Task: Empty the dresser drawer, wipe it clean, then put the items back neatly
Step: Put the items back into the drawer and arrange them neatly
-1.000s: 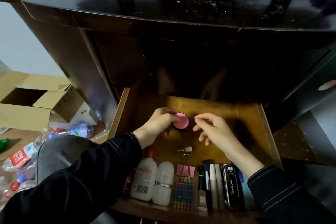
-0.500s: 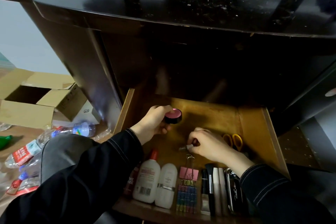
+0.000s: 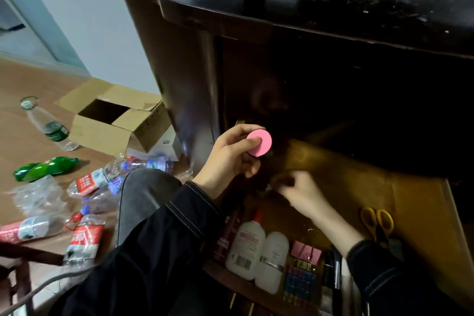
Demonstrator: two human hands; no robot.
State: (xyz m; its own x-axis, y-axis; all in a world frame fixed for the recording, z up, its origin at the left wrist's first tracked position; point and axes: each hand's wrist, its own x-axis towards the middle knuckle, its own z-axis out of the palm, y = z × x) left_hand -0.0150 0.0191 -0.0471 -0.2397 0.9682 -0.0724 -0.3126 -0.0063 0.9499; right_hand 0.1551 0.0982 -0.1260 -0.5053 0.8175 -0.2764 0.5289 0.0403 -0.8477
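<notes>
The wooden drawer (image 3: 415,215) stands pulled out of the dark dresser (image 3: 320,59). My left hand (image 3: 228,159) holds a round pink-lidded jar (image 3: 259,143) lifted above the drawer's left rear corner. My right hand (image 3: 302,195) is low in the drawer's middle, fingers pinched on something small that is blurred. Along the drawer front lie two white bottles (image 3: 259,254), a dark tube (image 3: 227,238), pink and coloured binder clips (image 3: 304,272) and dark cosmetic sticks (image 3: 333,277). Yellow-handled scissors (image 3: 377,223) rest at the right.
An open cardboard box (image 3: 112,120) sits on the wooden floor left of the dresser. Several crushed plastic bottles (image 3: 84,187), one of them green (image 3: 43,168), are scattered around it. My knee in grey trousers (image 3: 143,197) is beside the drawer's left side.
My left hand has raised the pink jar up and out of the drawer toward the left. My right hand went down to the drawer floor and pinched a small item. The view swung left.
</notes>
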